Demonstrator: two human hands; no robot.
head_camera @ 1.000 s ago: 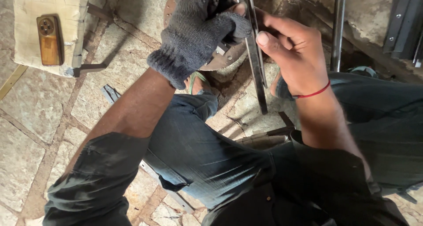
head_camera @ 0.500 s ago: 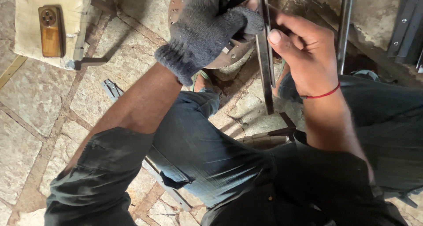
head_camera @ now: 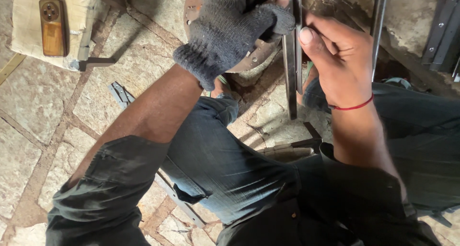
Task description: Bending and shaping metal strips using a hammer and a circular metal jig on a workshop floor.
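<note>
Two flat metal bars (head_camera: 292,59) are gripped upright by the bare right hand (head_camera: 342,59) and pinched by the gloved left hand (head_camera: 230,30) above a rusty disc (head_camera: 256,59).

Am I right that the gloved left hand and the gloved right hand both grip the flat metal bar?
Not quite: the head view shows only the left hand gloved. The right hand is bare, a red thread at its wrist. Both hold the flat metal bar.

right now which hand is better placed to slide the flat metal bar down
Right. The bare right hand already pinches the flat metal bar along its edge, while the gloved left hand only steadies its top.
</note>
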